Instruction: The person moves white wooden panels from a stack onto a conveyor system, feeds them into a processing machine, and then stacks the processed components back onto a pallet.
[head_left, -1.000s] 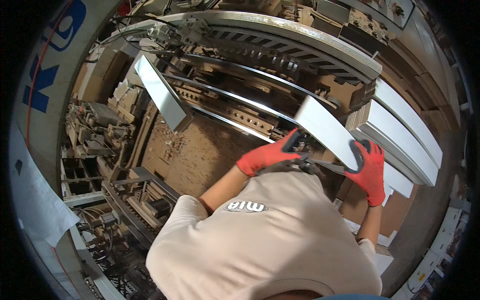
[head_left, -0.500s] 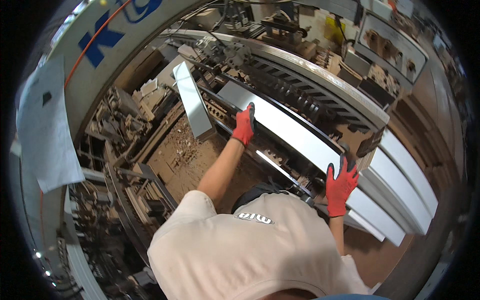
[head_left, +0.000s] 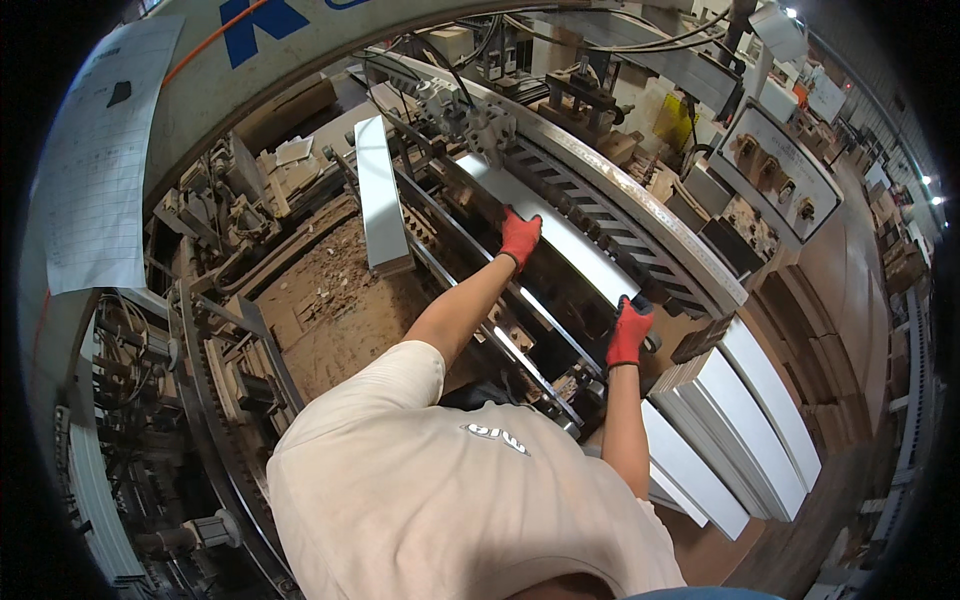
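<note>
A long white board (head_left: 585, 255) lies across the dark rails of a machine, slanting from far left to near right. My left hand (head_left: 520, 237), in a red glove with dark fingertips, grips its near edge around the middle. At the board's right end, my right hand (head_left: 630, 333), gloved alike, has its fingers closed over the corner. A toothed, striped guard (head_left: 620, 215) runs along the board's far side. Left of my left hand, a second white board (head_left: 378, 200) rests on a small stack over the rails.
Stacked white boards (head_left: 750, 420) stand at my right, with brown panels (head_left: 825, 340) beyond them. Wood chips and dust cover a brown bed (head_left: 325, 300) to the left. A control panel (head_left: 780, 170) stands far right, and a paper sheet (head_left: 100, 160) hangs far left.
The board has moved away from me, up against the striped guard. Both my hands went with it, and my right hand's spread fingers have closed on its end. The view has shifted.
</note>
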